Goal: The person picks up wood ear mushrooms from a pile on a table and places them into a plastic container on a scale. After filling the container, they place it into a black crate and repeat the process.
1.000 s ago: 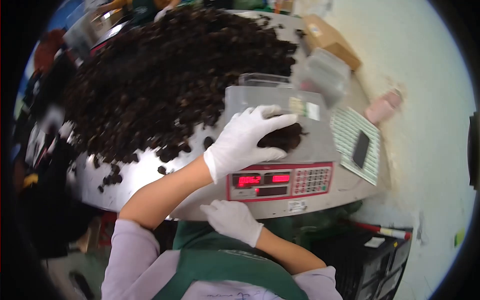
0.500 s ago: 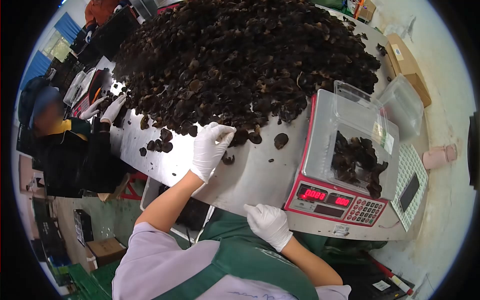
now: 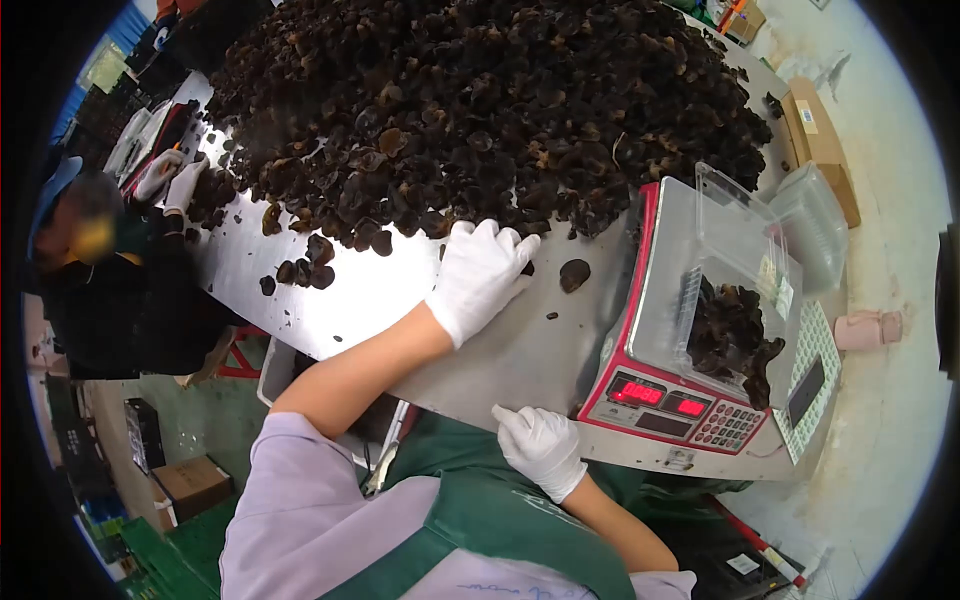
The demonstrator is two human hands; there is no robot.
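My left hand [image 3: 482, 278], in a white glove, reaches to the near edge of a large heap of dark wood-ear mushrooms [image 3: 450, 110]. Its fingers are curled, with a dark piece showing at the fingertips. My right hand [image 3: 541, 452], also gloved, rests closed near the table's front edge, with nothing visible in it. To its right stands a red and silver scale [image 3: 640, 395] with lit red digits. A clear open plastic box [image 3: 742, 235] on the scale holds some dark mushrooms [image 3: 732, 330]. A loose round mushroom [image 3: 574, 275] lies right of my left hand.
At the left a co-worker's gloved hands [image 3: 180, 185] are over small pieces on the metal table [image 3: 370, 310]. Stacked clear boxes [image 3: 815, 220], a cardboard box [image 3: 820, 145], a phone [image 3: 806, 390] on a green-white mat and a pink bottle [image 3: 868, 330] are at the right.
My left hand has moved right and its fingers have curled over at the heap's edge. My right hand has barely moved. The view has shifted slightly, and the co-worker's hands now appear farther left.
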